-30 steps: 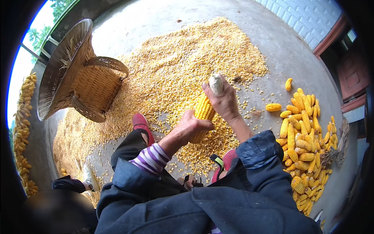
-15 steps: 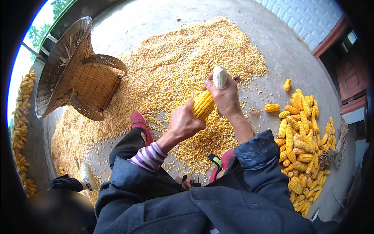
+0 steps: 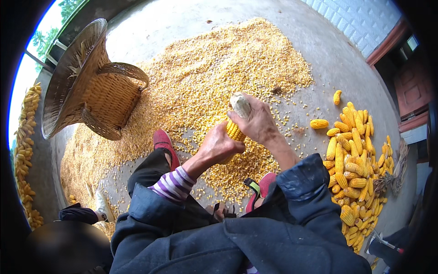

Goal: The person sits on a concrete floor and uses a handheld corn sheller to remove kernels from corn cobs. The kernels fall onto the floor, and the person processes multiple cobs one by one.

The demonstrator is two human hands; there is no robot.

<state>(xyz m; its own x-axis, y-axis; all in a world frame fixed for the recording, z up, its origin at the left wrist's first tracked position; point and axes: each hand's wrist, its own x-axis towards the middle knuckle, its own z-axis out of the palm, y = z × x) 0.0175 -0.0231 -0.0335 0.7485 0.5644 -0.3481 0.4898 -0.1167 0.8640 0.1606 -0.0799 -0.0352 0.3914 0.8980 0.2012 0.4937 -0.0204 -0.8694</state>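
Gripping one corn cob (image 3: pixel 236 119) with both hands, held above the loose kernels (image 3: pixel 214 77) spread on the concrete floor (image 3: pixel 319 50). Left hand (image 3: pixel 219 147) clamped on the lower yellow part, right hand (image 3: pixel 256 121) wrapped round the bare pale tip. One woven basket (image 3: pixel 91 86) lies tipped at left. One heap of whole cobs (image 3: pixel 353 164) at right, too many to count; another row of cobs (image 3: pixel 25 141) along the left edge. Two red shoes (image 3: pixel 163 140) below the hands.

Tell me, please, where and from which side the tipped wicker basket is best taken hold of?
Probably by the arched handle of the wicker basket, coming from the right: the basket lies on its side on the spread kernels, so the handle juts out clear, while the wide flared rim looks awkward to grasp.
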